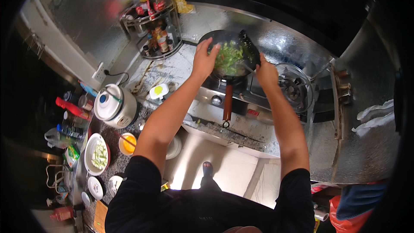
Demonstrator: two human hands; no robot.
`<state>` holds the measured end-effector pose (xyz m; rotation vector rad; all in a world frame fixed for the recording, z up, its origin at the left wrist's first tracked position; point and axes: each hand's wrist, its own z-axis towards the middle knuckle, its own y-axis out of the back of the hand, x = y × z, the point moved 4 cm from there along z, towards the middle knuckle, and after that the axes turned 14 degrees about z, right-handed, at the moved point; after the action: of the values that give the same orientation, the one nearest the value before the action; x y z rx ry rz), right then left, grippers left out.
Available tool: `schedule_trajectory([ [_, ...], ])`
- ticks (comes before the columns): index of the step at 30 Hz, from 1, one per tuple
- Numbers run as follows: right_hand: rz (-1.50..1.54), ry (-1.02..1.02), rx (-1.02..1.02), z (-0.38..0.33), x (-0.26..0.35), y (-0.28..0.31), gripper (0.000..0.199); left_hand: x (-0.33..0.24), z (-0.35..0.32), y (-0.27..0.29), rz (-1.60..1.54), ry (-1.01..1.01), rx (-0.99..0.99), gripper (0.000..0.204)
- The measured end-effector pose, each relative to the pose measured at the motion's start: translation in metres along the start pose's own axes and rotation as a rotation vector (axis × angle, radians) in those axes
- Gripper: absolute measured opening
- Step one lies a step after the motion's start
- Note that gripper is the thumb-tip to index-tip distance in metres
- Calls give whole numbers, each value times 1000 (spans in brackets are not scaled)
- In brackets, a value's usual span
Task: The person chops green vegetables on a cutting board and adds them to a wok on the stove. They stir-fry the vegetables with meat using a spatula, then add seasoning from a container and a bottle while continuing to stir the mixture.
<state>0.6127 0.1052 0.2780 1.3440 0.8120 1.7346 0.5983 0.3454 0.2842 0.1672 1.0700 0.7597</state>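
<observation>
A dark wok (206, 42) with a brown wooden handle stands on the stove, its handle toward me. Chopped green vegetables (228, 58) lie in it. My right hand (266, 74) grips the edge of a black container (249, 48), tilted on its side over the wok's right part, with green bits clinging to it. Its exact kind is hard to make out. A metal utensil (246, 66) slants out of the wok below that hand. Over the wok's left rim, my left hand (204, 60) has its fingers spread, with nothing visible in them.
A second burner (293, 86) sits to the right. Seasoning bottles (161, 43) fill a corner rack (151, 17) at the back left. Along the left counter stand a white rice cooker (114, 105), a bowl of yellow liquid (128, 143) with chopsticks, and a bowl of pale cut vegetables (99, 155).
</observation>
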Motion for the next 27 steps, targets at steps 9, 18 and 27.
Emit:
schedule_trajectory([
  [9,1262,-138,160,-121,106,-20,57,24,-282,209,83,56,13,25],
  [18,1107,-7,1039,-501,296,-155,55,66,-699,452,841,483,-508,30],
  [27,725,144,1590,-801,374,-291,50,149,-992,600,1127,1054,-530,47],
])
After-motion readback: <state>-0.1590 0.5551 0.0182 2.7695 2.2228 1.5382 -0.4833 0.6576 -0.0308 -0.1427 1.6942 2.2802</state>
